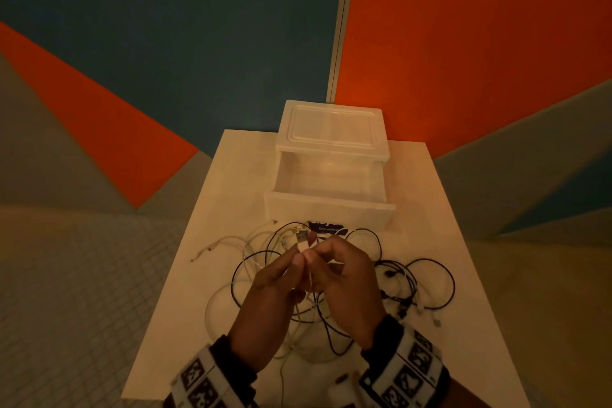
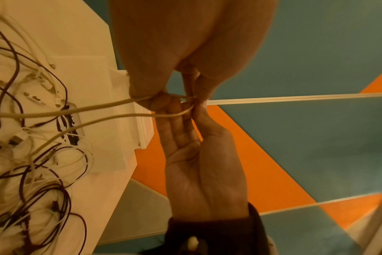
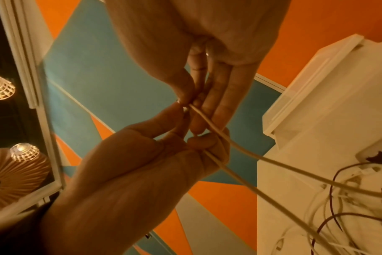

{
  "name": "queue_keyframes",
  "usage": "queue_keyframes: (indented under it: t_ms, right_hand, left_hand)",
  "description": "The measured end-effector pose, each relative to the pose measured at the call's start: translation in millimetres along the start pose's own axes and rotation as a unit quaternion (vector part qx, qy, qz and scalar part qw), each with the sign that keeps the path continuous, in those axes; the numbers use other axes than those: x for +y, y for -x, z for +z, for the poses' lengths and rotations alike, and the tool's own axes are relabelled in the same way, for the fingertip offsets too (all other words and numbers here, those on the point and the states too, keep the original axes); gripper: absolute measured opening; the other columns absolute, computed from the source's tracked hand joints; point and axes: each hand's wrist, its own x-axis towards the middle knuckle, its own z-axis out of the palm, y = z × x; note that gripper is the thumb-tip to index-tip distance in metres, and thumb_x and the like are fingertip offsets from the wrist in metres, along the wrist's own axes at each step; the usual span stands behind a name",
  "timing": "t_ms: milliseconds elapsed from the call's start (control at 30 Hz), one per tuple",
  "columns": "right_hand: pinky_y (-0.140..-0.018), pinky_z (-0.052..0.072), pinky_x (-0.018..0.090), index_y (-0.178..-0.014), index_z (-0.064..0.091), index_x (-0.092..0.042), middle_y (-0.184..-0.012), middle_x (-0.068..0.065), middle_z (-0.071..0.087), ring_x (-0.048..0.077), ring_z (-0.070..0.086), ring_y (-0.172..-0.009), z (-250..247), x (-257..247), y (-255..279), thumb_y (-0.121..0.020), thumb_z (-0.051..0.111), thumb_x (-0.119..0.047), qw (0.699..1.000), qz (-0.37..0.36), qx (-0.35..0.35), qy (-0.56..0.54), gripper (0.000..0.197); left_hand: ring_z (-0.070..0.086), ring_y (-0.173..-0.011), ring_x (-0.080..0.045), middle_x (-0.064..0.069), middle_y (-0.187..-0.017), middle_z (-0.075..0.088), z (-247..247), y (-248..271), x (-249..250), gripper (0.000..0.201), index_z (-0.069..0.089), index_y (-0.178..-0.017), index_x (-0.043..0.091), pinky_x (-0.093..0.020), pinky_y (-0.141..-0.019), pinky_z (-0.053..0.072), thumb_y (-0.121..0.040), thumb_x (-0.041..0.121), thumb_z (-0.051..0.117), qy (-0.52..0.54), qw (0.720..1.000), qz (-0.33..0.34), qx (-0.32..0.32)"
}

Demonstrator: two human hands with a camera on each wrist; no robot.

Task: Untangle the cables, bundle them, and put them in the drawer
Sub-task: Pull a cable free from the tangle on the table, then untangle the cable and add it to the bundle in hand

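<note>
Left hand (image 1: 278, 278) and right hand (image 1: 344, 275) pinch white cable (image 2: 111, 107).

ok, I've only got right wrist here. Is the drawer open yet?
Observer: Yes. The head view shows the drawer pulled out, with nothing visible inside.
Operator: Any cables bundled?
Observer: No. The black and white cables lie in a loose tangle on the table, in front of the drawer.
Operator: What's at the pinch point?
Observer: A USB plug on the white cable. It sticks up between the left hand and right hand. Both hands pinch that cable.
</note>
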Motion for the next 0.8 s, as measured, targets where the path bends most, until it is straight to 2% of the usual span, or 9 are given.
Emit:
queue_keyframes:
  t_ms: [133, 233, 267, 333, 400, 467, 567, 700, 800]
  right_hand:
    - [-0.063, 0.060, 0.037, -0.076, 0.064, -0.007, -0.079, 0.000, 0.069, 0.016, 0.069, -0.068, 2.9, 1.4, 2.9, -0.092, 0.061, -0.021, 1.000, -0.008, -0.002, 0.024, 0.022]
    - [-0.061, 0.059, 0.031, -0.071, 0.062, -0.004, -0.080, -0.010, 0.070, 0.012, 0.068, -0.069, 2.3, 4.8, 3.5, -0.092, 0.060, -0.023, 0.999, -0.004, -0.029, 0.035, 0.028]
    - [-0.060, 0.058, 0.030, -0.070, 0.062, -0.005, -0.076, -0.011, 0.069, 0.012, 0.068, -0.065, 1.7, 5.9, 3.9, -0.093, 0.059, -0.024, 0.998, -0.002, -0.041, 0.038, 0.029]
    - [-0.056, 0.055, 0.026, -0.067, 0.061, -0.010, -0.068, -0.012, 0.067, 0.014, 0.067, -0.055, 0.7, 9.1, 4.9, -0.093, 0.059, -0.023, 0.997, 0.000, -0.057, 0.041, 0.029]
    - [-0.056, 0.054, 0.027, -0.065, 0.060, -0.016, -0.067, -0.014, 0.065, 0.017, 0.066, -0.051, 0.4, 11.7, 5.4, -0.093, 0.059, -0.022, 0.997, -0.006, -0.065, 0.052, 0.029]
    - [-0.059, 0.055, 0.028, -0.065, 0.061, -0.017, -0.073, -0.016, 0.064, 0.018, 0.067, -0.053, 0.9, 14.0, 5.6, -0.093, 0.059, -0.021, 0.996, -0.010, -0.072, 0.054, 0.028]
    - [-0.060, 0.055, 0.023, -0.072, 0.066, -0.011, -0.074, -0.016, 0.066, 0.014, 0.068, -0.058, 2.2, 14.4, 5.8, -0.093, 0.058, -0.016, 0.995, -0.007, -0.086, 0.057, 0.023]
    - [-0.052, 0.048, 0.014, -0.073, 0.067, -0.013, -0.063, -0.011, 0.064, 0.005, 0.063, -0.053, 1.0, 8.9, 5.6, -0.093, 0.057, -0.013, 0.995, -0.011, -0.087, 0.045, 0.023]
    - [-0.051, 0.047, 0.014, -0.075, 0.069, -0.011, -0.064, -0.009, 0.065, 0.005, 0.062, -0.052, 1.8, 6.2, 4.6, -0.094, 0.057, -0.014, 0.996, -0.018, -0.082, 0.027, 0.022]
  left_hand:
    - [0.058, -0.103, -0.026, -0.015, -0.116, 0.068, -1.4, 1.9, -2.0, 0.031, 0.066, -0.120, 0.021, -0.042, -0.085, 0.035, -0.096, 0.030, 0.049, -0.008, 1.000, 0.004, 0.009]
    - [0.059, -0.103, -0.035, -0.023, -0.114, 0.065, -3.3, 3.7, -2.4, 0.030, 0.070, -0.110, 0.015, -0.049, -0.086, 0.043, -0.098, 0.027, 0.045, -0.012, 1.000, -0.004, 0.025]
    - [0.061, -0.098, -0.034, -0.024, -0.111, 0.065, -4.2, 4.0, -2.3, 0.031, 0.070, -0.108, 0.013, -0.050, -0.082, 0.043, -0.097, 0.027, 0.045, -0.015, 1.000, -0.003, 0.026]
    - [0.054, -0.079, -0.029, -0.022, -0.097, 0.064, -5.9, 4.9, -2.9, 0.032, 0.068, -0.105, 0.007, -0.048, -0.071, 0.035, -0.097, 0.029, 0.046, -0.024, 0.999, 0.002, 0.021]
    - [0.046, -0.074, -0.024, -0.017, -0.088, 0.060, -7.2, 5.1, -4.8, 0.033, 0.066, -0.102, 0.003, -0.045, -0.070, 0.029, -0.098, 0.030, 0.047, -0.026, 0.999, 0.006, 0.024]
    - [0.048, -0.076, -0.022, -0.014, -0.089, 0.061, -7.3, 4.8, -6.3, 0.033, 0.066, -0.102, 0.004, -0.044, -0.071, 0.030, -0.097, 0.031, 0.050, -0.026, 0.999, 0.006, 0.044]
    - [0.052, -0.078, -0.021, -0.014, -0.090, 0.063, -4.9, 3.7, -4.8, 0.032, 0.070, -0.102, 0.009, -0.041, -0.069, 0.034, -0.095, 0.033, 0.050, -0.020, 0.998, 0.007, 0.067]
    - [0.051, -0.083, -0.028, -0.026, -0.094, 0.064, -0.4, 3.8, 1.5, 0.032, 0.072, -0.102, 0.016, -0.045, -0.071, 0.034, -0.098, 0.027, 0.042, -0.048, 0.997, 0.021, 0.050]
    - [0.051, -0.080, -0.028, -0.022, -0.091, 0.066, 0.8, 3.3, 5.3, 0.035, 0.072, -0.103, 0.018, -0.044, -0.070, 0.035, -0.100, 0.029, 0.039, -0.064, 0.997, 0.028, 0.038]
